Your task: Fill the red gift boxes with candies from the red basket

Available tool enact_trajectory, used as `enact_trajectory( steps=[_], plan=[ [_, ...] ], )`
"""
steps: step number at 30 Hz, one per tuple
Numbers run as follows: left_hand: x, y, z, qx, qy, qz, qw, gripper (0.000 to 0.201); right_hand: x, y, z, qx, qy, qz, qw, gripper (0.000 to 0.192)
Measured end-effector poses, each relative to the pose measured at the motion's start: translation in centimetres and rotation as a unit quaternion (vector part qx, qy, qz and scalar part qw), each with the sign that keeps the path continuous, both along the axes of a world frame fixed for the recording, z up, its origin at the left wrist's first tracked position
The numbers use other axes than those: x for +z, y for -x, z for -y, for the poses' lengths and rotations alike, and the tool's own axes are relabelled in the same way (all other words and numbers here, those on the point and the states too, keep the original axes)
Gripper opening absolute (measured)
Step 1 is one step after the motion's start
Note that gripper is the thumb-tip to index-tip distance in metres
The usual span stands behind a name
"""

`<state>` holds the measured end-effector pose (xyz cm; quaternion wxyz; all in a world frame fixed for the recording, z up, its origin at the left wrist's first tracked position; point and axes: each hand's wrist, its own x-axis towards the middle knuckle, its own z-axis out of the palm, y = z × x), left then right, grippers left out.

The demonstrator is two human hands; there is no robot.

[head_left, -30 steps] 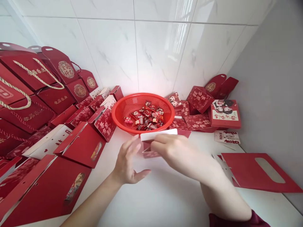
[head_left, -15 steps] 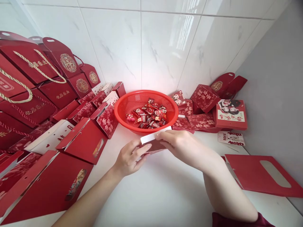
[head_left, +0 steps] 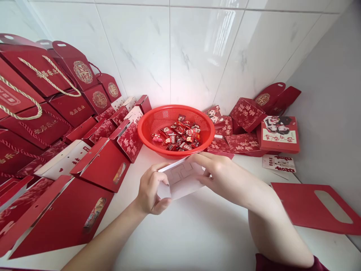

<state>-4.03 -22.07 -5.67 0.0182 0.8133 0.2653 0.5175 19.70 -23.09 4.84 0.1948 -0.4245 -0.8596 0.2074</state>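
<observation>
Gripping one flat, unfolded small box blank (head_left: 182, 180), white inner side up, both hands meet at the centre of the white counter (head_left: 203, 233). One left hand (head_left: 150, 190) pinches the blank's edge at 8 o'clock, thumb curled over the white card; one right hand (head_left: 225, 177) clasps its edge at 3 o'clock, fingers spread along the top. The blank sits just in front of one red plastic colander (head_left: 176, 113), at 12 o'clock from the hands, which holds a heap of wrapped red sweets (head_left: 177, 137), too many and too jumbled to count. At 9 to 10 o'clock lie many red gift boxes (head_left: 98, 167), some open with white flaps, and red gift bags with cream rope handles (head_left: 36, 71); the pile overlaps too much for an exact count. At 1 to 2 o'clock lies a smaller cluster of red patterned boxes (head_left: 245, 113), one box with a cartoon couple (head_left: 279, 133) and one small printed card (head_left: 279, 163). At 4 o'clock one flat red bag blank with a handle cut-out (head_left: 310, 210) rests on the counter.
</observation>
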Motion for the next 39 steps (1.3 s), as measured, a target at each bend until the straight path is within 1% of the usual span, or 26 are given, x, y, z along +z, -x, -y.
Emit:
enact_trajectory(
  steps=[2, 4, 7, 11, 14, 17, 20, 26, 30, 34, 36, 39],
  plan=[
    [0.3, -0.1, 0.3, 0.026, 0.010, 0.000, 1.000, 0.021, 0.2, 0.2, 0.1, 0.014, 0.003, -0.013, 1.000, 0.026],
    [0.5, -0.1, 0.5, 0.043, 0.017, -0.002, 0.999, 0.015, 0.4, 0.3, 0.1, 0.023, 0.008, -0.015, 1.000, 0.027],
    [0.8, -0.2, 0.8, 0.044, 0.025, -0.004, 0.999, 0.009, 0.5, 0.6, 0.1, 0.036, -0.006, -0.004, 0.999, 0.021],
    [1.1, -0.3, 0.8, 0.026, 0.023, -0.020, 0.999, 0.006, 0.2, 0.9, -0.1, 0.042, -0.079, 0.022, 0.996, 0.017],
    [1.0, -0.2, 0.8, 0.029, 0.028, -0.023, 0.999, 0.005, -0.2, 1.2, -0.3, 0.027, -0.132, 0.047, 0.990, 0.015],
    [0.9, -0.1, 0.8, 0.030, 0.039, -0.018, 0.999, 0.005, -0.4, 1.5, -0.5, 0.016, -0.177, 0.081, 0.981, 0.018],
    [0.8, 0.0, 0.7, 0.028, 0.046, -0.011, 0.999, 0.005, -0.5, 1.8, -0.8, 0.020, -0.203, 0.096, 0.974, 0.022],
    [1.2, -0.1, 0.6, 0.025, 0.059, 0.004, 0.998, 0.004, -0.9, 2.1, -1.3, 0.014, -0.222, 0.089, 0.971, 0.021],
    [1.4, -0.3, 0.6, 0.012, 0.044, -0.001, 0.999, 0.003, -1.1, 2.1, -1.4, 0.015, -0.230, 0.096, 0.968, 0.019],
    [1.2, -0.2, 0.6, -0.005, 0.067, 0.000, 0.998, 0.003, -1.2, 1.9, -1.8, 0.029, -0.220, 0.090, 0.971, 0.019],
    [1.0, -0.2, 0.5, 0.009, 0.050, -0.002, 0.999, 0.010, -1.2, 1.9, -2.1, 0.038, -0.216, 0.078, 0.972, 0.021],
    [0.7, -0.1, 0.5, 0.014, -0.007, -0.043, 0.999, 0.023, -1.5, 1.9, -2.7, 0.063, -0.207, 0.043, 0.975, 0.021]
  ],
)
